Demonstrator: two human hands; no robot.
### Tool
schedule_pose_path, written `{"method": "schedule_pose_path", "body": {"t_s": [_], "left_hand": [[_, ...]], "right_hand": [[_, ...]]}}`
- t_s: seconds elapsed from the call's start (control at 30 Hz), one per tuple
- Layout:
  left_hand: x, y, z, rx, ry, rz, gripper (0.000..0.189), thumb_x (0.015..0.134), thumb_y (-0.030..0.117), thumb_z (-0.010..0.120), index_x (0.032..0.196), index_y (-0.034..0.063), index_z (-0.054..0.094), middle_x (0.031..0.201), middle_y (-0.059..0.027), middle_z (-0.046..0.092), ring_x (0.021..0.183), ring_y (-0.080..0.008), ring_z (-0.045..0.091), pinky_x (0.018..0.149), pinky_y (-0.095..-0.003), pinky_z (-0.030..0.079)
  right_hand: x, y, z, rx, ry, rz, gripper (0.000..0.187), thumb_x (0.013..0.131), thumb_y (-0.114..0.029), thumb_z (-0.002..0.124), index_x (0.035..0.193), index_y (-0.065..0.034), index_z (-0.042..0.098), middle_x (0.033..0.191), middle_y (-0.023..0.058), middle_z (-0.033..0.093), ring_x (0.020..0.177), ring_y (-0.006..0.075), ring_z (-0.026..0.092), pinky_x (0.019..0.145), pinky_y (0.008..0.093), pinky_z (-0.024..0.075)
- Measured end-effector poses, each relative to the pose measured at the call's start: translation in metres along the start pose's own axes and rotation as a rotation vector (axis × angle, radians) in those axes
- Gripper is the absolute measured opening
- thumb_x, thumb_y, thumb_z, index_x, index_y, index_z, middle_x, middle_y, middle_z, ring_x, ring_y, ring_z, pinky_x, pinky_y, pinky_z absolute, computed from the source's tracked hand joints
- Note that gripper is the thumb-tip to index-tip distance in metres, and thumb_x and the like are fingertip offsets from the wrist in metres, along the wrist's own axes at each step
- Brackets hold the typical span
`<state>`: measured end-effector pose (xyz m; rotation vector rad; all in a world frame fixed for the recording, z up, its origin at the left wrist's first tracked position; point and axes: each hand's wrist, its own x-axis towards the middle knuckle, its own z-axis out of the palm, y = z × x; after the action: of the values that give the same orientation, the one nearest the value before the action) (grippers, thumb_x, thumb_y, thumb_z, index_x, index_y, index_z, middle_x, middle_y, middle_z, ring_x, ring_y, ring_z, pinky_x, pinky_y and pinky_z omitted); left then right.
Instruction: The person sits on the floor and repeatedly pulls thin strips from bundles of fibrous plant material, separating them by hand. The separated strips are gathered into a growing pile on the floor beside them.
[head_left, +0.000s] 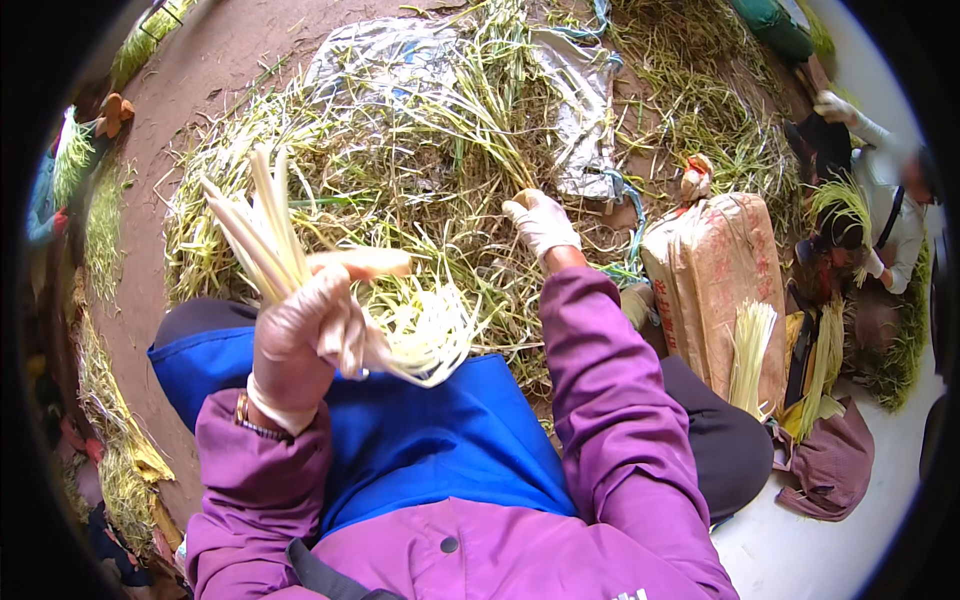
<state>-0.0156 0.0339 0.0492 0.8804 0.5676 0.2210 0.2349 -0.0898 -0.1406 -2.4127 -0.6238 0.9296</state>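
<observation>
My left hand (304, 326), in a thin pale glove, is closed around a bundle of pale stalks (255, 232). The thick whitish ends point up and away from me, and the thin yellow-green leaves (431, 330) hang out on the other side over my blue apron (442, 427). My right hand (541, 221), also gloved, reaches forward with its fingers curled at the lower ends of longer green-yellow stalks (491, 112) lying on the heap. Whether it grips any of them is hidden. Beneath both hands spreads a loose heap of cut leafy stalks (360, 165).
Silvery plastic sheeting (585, 127) lies under the heap, with blue cord (637, 217) beside it. To my right stands a brown sack (712, 277) bearing writing; a pale trimmed bundle (752, 360) leans on it. A mauve cloth bag (832, 465) lies nearby. Another person (892, 187) works at far right.
</observation>
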Motion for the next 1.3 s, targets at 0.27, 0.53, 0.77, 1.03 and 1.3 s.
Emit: {"method": "schedule_pose_path", "body": {"t_s": [0.27,0.53,0.77,1.03,1.3], "left_hand": [[0.017,-0.007,0.007,0.023,0.104,-0.121,0.031,0.091,0.019,0.050,0.099,-0.0098,0.057,0.048,-0.0054,0.051,0.031,-0.0118,0.043,0.040,-0.0278,0.048],[0.011,-0.006,0.008,0.091,0.154,-0.143,0.028,0.087,0.018,0.058,0.099,-0.0076,0.060,0.092,-0.0193,0.067,0.042,-0.0097,0.049,0.041,-0.0231,0.045],[0.001,-0.009,0.009,0.162,0.105,-0.118,0.028,0.087,0.018,0.058,0.102,-0.0054,0.061,0.083,-0.0127,0.066,0.044,-0.0090,0.049,0.041,-0.0213,0.041],[-0.002,-0.014,0.013,0.169,0.060,-0.111,0.027,0.087,0.020,0.059,0.101,-0.0033,0.060,0.061,-0.0022,0.054,0.048,-0.0077,0.048,0.044,-0.0210,0.041],[0.000,-0.020,0.017,0.165,0.061,-0.095,0.028,0.088,0.024,0.060,0.101,-0.0001,0.065,0.061,0.0020,0.048,0.052,-0.0077,0.046,0.047,-0.0216,0.037]], "right_hand": [[0.071,0.029,0.033,-0.567,0.076,0.022,0.030,0.082,-0.035,0.060,0.097,-0.0083,0.061,0.090,0.0150,0.067,0.087,0.0315,0.065,0.076,0.0424,0.0487],[0.025,0.020,0.023,-0.372,-0.079,-0.036,0.029,0.080,-0.034,0.055,0.099,-0.0137,0.066,0.093,0.0139,0.067,0.090,0.0297,0.063,0.081,0.0393,0.0469],[-0.035,0.012,-0.011,-0.223,0.109,-0.083,0.029,0.080,-0.032,0.051,0.095,-0.0143,0.067,0.086,0.0127,0.067,0.081,0.0286,0.064,0.080,0.0384,0.0461],[-0.067,-0.009,-0.089,0.905,0.261,-0.285,0.014,0.089,-0.012,0.052,0.094,-0.0052,0.063,0.074,0.0032,0.063,0.062,0.0098,0.057,0.053,0.0236,0.0466],[-0.095,-0.002,-0.074,0.707,0.056,0.021,0.022,0.087,-0.021,0.063,0.101,-0.0051,0.066,0.067,0.0000,0.060,0.054,0.0082,0.049,0.049,0.0248,0.0394]]}}
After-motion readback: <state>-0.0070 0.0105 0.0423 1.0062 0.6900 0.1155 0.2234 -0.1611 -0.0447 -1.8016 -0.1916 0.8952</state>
